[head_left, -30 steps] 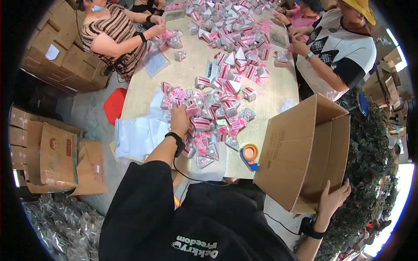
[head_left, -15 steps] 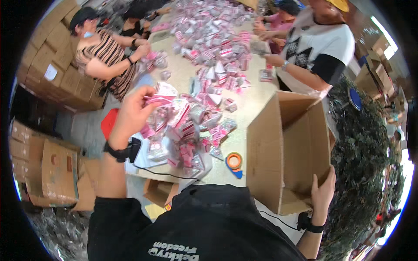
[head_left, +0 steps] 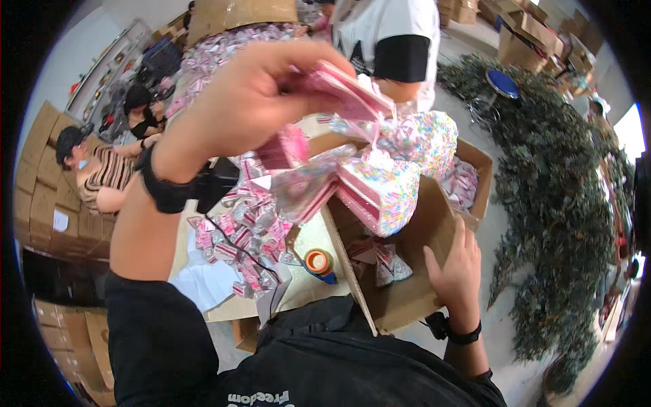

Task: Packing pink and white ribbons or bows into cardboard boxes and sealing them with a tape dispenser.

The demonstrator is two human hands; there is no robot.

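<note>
My left hand (head_left: 251,102), smeared by motion, is closed round the pink header cards (head_left: 356,91) of several clear bags. From them hang toy-like cake slices (head_left: 380,193) with pink layers, white frosting and colourful sprinkles. This bunch hangs over an open cardboard box (head_left: 413,295), where a few similar bagged slices (head_left: 392,266) lie at the bottom. My right hand (head_left: 456,275) rests against the box's right wall, fingers stretched out and thumb apart. Left of the box, a heap of bagged slices (head_left: 254,220) covers part of the table.
An orange and blue tape roll (head_left: 317,262) lies on the table (head_left: 298,292) beside the box. Another carton (head_left: 480,163) with bagged goods stands behind. Co-workers, one in a striped top (head_left: 112,166), are around the table. Dark green foliage (head_left: 542,224) is piled at the right.
My left hand has moved right from the heap to above the box, lifting a bunch of bagged slices. The view has turned right. Bagged slices now show inside the box.
</note>
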